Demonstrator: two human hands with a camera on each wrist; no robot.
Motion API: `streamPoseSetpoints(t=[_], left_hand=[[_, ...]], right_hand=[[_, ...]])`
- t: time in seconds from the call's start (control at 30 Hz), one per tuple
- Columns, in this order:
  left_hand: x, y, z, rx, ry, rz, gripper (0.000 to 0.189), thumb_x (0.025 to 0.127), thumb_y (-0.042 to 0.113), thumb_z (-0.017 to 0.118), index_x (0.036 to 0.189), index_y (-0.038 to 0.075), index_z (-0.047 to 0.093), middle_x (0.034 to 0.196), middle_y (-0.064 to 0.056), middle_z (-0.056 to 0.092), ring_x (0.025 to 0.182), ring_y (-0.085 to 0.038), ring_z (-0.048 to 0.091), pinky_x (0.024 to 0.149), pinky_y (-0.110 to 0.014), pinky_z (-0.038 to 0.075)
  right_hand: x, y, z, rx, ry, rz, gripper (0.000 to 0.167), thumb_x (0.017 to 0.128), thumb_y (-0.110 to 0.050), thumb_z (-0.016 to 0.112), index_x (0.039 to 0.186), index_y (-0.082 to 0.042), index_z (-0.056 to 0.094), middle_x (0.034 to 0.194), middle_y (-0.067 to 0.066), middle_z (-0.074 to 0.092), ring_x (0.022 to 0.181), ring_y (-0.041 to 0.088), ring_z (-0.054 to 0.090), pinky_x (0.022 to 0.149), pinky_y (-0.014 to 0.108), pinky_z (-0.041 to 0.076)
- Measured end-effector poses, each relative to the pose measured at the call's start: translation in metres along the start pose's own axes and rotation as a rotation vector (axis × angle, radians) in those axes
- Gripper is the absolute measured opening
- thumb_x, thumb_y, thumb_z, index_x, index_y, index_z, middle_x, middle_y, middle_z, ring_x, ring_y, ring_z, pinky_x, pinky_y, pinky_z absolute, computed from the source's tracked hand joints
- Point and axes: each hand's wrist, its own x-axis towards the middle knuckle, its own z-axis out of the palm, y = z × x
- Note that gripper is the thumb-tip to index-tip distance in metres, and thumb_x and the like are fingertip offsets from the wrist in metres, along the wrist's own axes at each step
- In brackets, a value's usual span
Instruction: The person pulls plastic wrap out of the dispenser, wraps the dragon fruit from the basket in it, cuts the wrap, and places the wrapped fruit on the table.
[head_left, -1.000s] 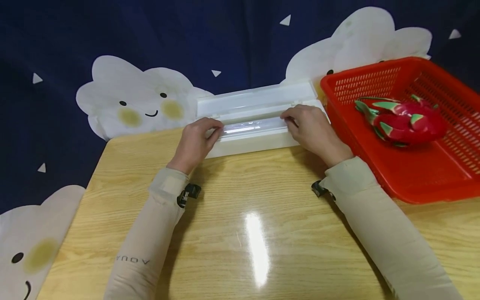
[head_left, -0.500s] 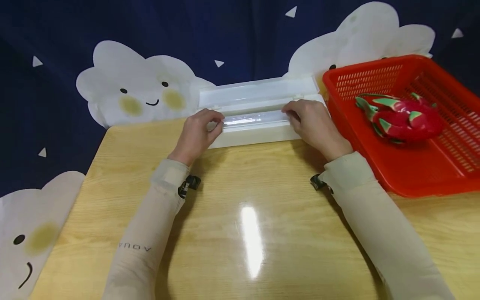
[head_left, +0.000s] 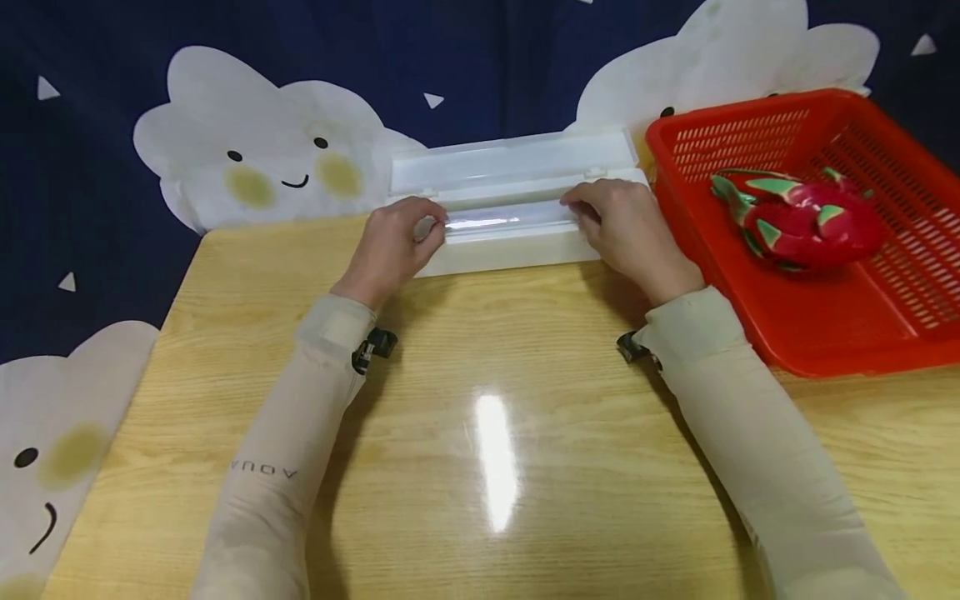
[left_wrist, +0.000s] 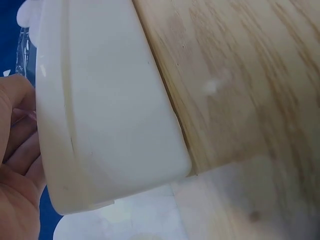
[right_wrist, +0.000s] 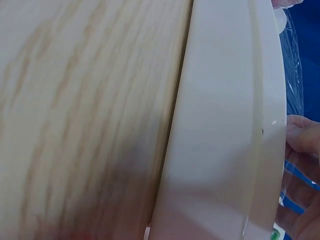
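A long white plastic wrap dispenser (head_left: 517, 257) lies at the table's far edge, its lid (head_left: 517, 161) raised at the back. Clear plastic wrap (head_left: 498, 220) stretches along its opening and catches the light. My left hand (head_left: 386, 252) pinches the film near the dispenser's left end. At the right end, my right hand (head_left: 628, 233) pinches it between thumb and fingers. The right wrist view shows the film (right_wrist: 292, 65) running down to that thumb. In the left wrist view the dispenser's wall (left_wrist: 110, 100) partly hides the left fingers.
A red plastic basket (head_left: 832, 354) stands right of the dispenser, close beside my right hand. Inside lies a pink dragon fruit (head_left: 813, 225) with green tips. The wooden table (head_left: 420, 433) reaches toward me. A dark blue cloth with white clouds (head_left: 270, 167) hangs behind.
The head view has tilted down slightly, so everything sits higher in the picture. Both hands keep their hold on the film, with little visible movement against the dispenser.
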Motion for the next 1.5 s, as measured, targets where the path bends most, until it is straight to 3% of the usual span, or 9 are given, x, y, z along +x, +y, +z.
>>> streamPoseSetpoints(t=[0.17,0.4,0.87,0.93,1.0,1.13,1.27,1.5], left_hand=[[0.001,0.001,-0.003,0.003,-0.017,0.004,0.019,0.101,0.01,0.058,0.106,0.002,0.075,0.115,-0.016,0.077,0.075,-0.03,0.07,0.103,-0.044,0.057],[-0.001,0.003,-0.008,0.01,-0.026,0.013,0.019,0.103,0.014,0.061,0.108,0.003,0.076,0.111,-0.014,0.079,0.099,-0.028,0.078,0.093,-0.041,0.062],[-0.004,0.003,-0.021,0.017,-0.07,0.072,0.02,0.102,0.01,0.064,0.115,0.003,0.077,0.116,-0.014,0.079,0.106,-0.027,0.076,0.094,-0.041,0.061],[-0.004,0.003,-0.022,0.017,-0.078,0.077,0.021,0.102,0.007,0.062,0.117,0.003,0.077,0.117,-0.015,0.078,0.101,-0.027,0.076,0.09,-0.039,0.061],[-0.006,0.002,-0.023,0.009,-0.085,0.073,0.023,0.101,0.004,0.06,0.118,0.003,0.077,0.118,-0.015,0.078,0.083,-0.025,0.072,0.08,-0.036,0.058],[-0.01,0.002,-0.023,0.0,-0.099,0.055,0.028,0.101,0.001,0.057,0.12,0.005,0.077,0.118,-0.015,0.078,0.059,-0.018,0.044,0.066,-0.03,0.043],[-0.014,0.001,-0.022,0.003,-0.099,0.06,0.029,0.101,0.001,0.056,0.121,0.006,0.077,0.116,-0.014,0.079,0.057,-0.015,0.039,0.06,-0.025,0.036],[-0.018,0.001,-0.023,0.01,-0.082,0.079,0.03,0.102,0.001,0.055,0.123,0.006,0.076,0.117,-0.013,0.078,0.062,-0.018,0.046,0.06,-0.024,0.035]], right_hand=[[0.0,-0.003,-0.003,-0.01,-0.006,0.006,0.028,0.103,-0.014,0.062,0.128,-0.009,0.073,0.128,0.017,0.073,0.119,0.036,0.068,0.114,0.049,0.05],[-0.001,-0.005,-0.005,-0.03,0.001,0.006,0.028,0.102,-0.015,0.063,0.128,-0.009,0.073,0.128,0.017,0.073,0.118,0.036,0.069,0.113,0.049,0.051],[-0.011,-0.008,-0.007,-0.039,-0.016,0.022,0.03,0.103,-0.015,0.062,0.13,-0.011,0.072,0.132,0.017,0.072,0.122,0.038,0.066,0.114,0.052,0.05],[-0.012,-0.008,-0.007,-0.037,-0.01,0.015,0.029,0.103,-0.015,0.063,0.129,-0.011,0.073,0.131,0.018,0.072,0.12,0.038,0.066,0.113,0.052,0.05],[-0.013,-0.008,-0.007,-0.036,-0.002,0.006,0.028,0.103,-0.015,0.062,0.128,-0.01,0.073,0.129,0.018,0.073,0.119,0.038,0.067,0.112,0.052,0.051],[-0.015,-0.01,-0.007,-0.037,-0.003,0.005,0.028,0.103,-0.015,0.062,0.128,-0.01,0.073,0.13,0.017,0.073,0.12,0.037,0.067,0.113,0.052,0.051],[-0.018,-0.011,-0.007,-0.039,-0.001,0.006,0.028,0.103,-0.014,0.061,0.129,-0.01,0.073,0.131,0.017,0.072,0.121,0.037,0.067,0.112,0.052,0.051],[-0.022,-0.015,-0.006,-0.052,0.045,-0.014,0.027,0.103,-0.012,0.062,0.126,-0.008,0.074,0.128,0.018,0.073,0.117,0.038,0.069,0.11,0.051,0.053]])
